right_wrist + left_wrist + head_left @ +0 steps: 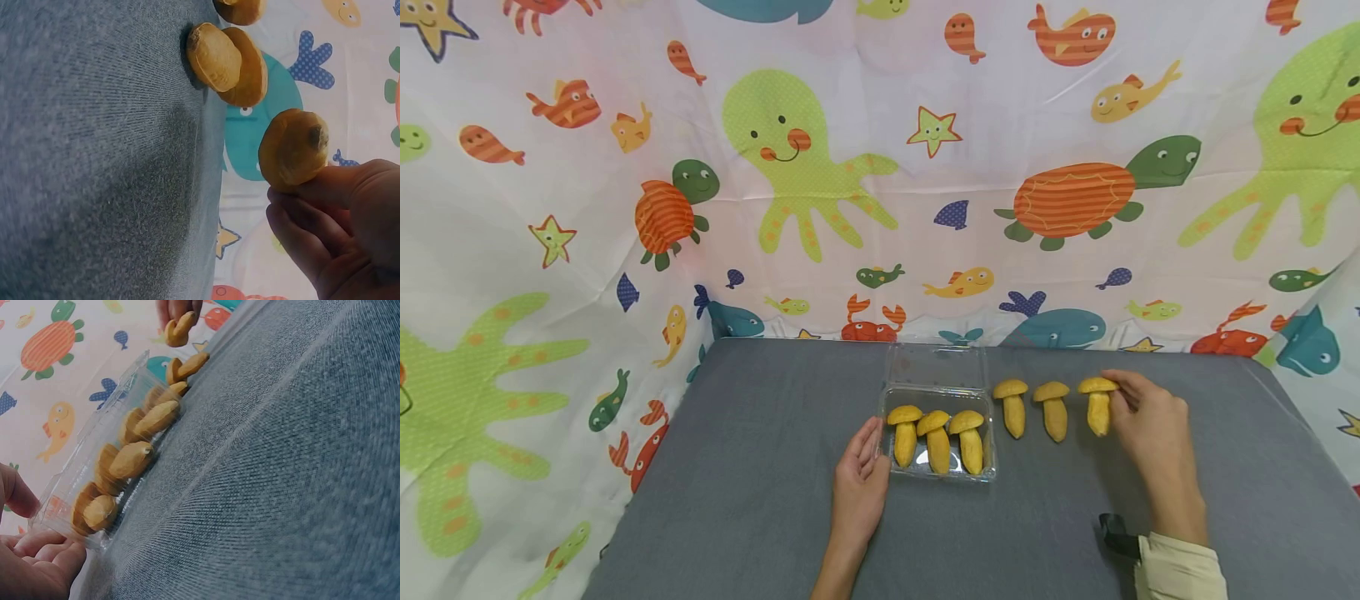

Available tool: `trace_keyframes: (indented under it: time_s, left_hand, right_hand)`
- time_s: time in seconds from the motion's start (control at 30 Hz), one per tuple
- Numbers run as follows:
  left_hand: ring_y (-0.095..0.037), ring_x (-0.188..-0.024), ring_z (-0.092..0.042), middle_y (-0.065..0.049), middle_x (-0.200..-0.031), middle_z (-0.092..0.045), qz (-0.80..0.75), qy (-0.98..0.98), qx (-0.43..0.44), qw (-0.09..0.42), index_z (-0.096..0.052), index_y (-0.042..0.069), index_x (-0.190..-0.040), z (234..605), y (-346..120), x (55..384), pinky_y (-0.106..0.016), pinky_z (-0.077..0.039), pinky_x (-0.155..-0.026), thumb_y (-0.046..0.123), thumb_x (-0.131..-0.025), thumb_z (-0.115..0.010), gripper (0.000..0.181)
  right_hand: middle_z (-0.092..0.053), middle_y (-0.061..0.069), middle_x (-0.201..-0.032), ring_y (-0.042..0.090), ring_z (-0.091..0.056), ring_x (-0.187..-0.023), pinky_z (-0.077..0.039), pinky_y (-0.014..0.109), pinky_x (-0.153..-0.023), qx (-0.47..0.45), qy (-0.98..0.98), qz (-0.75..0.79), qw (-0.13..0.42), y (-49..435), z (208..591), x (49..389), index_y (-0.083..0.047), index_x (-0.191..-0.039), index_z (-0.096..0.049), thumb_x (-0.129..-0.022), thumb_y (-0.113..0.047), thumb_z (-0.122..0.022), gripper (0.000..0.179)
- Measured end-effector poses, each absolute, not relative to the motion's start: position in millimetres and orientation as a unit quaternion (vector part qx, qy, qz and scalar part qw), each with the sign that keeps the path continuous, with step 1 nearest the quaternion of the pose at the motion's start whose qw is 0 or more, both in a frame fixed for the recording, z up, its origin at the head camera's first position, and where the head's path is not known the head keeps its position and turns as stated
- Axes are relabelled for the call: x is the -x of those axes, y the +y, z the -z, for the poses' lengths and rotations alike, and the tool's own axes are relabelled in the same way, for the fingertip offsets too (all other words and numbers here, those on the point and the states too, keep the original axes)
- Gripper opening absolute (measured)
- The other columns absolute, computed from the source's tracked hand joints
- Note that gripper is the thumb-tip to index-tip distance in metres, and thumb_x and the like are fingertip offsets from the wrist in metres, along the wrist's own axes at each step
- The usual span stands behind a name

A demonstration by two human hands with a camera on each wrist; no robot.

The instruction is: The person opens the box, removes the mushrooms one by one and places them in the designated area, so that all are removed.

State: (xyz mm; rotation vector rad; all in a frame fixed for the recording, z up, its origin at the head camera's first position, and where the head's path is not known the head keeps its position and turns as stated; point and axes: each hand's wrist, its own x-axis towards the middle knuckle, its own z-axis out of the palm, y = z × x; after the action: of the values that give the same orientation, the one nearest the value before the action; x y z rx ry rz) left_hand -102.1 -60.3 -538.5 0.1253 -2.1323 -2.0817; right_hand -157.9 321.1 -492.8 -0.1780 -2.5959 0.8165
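My right hand [1153,433] pinches a yellow mushroom [1098,407] by the edge of its cap, stem pointing down. In the right wrist view the held mushroom [294,150] is raised off the cloth, between thumb and fingers. My left hand [859,482] holds the left side of a clear plastic box [936,479], thumb and fingers at its edge in the left wrist view. Three yellow mushrooms [937,442] stand in a row inside the box, caps toward the back. Two more mushrooms, one near the box [1013,410] and one farther right [1055,412], lie between box and right hand.
The box's clear lid [937,367] is flipped back behind it. Grey cloth [760,467] covers the table. A white curtain [865,108] printed with sea animals hangs along the back and sides. A dark strap [1118,536] sits by the right sleeve.
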Motion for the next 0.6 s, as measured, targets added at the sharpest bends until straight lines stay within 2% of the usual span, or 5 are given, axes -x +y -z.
trace_keyframes:
  time_s: [0.17,0.37,0.6]
  left_hand:
    - [-0.024,-0.147,-0.049,-0.011,-0.156,-0.055,0.693,-0.716,-0.039,0.074,-0.05,0.001,-0.155,538.9,-61.1,101.4,-0.048,-0.043,-0.116,-0.007,-0.096,-0.053,0.06]
    - [-0.018,-0.146,-0.049,-0.005,-0.156,-0.055,0.693,-0.717,-0.05,0.062,-0.049,0.004,-0.157,538.5,-62.2,101.0,-0.043,-0.043,-0.116,-0.005,-0.096,-0.053,0.061]
    - [-0.022,-0.147,-0.049,-0.009,-0.156,-0.055,0.694,-0.716,-0.041,0.07,-0.05,0.002,-0.156,539.9,-62.4,101.1,-0.047,-0.043,-0.116,-0.007,-0.096,-0.053,0.061]
  right_hand:
    - [-0.075,0.027,-0.116,0.027,-0.061,-0.073,-0.04,0.023,-0.047,0.076,-0.937,-0.288,0.183,321.1,492.5,158.4,0.0,-0.126,-0.074,-0.099,-0.001,-0.063,0.029]
    - [-0.075,0.028,-0.113,0.027,-0.06,-0.07,-0.04,0.027,-0.048,0.068,-0.943,-0.278,0.172,322.3,493.7,159.4,0.001,-0.125,-0.073,-0.098,0.0,-0.063,0.029]
    - [-0.075,0.028,-0.11,0.028,-0.059,-0.07,-0.04,0.03,-0.05,0.061,-0.947,-0.269,0.165,322.4,495.3,161.6,0.001,-0.123,-0.074,-0.096,0.0,-0.065,0.029]
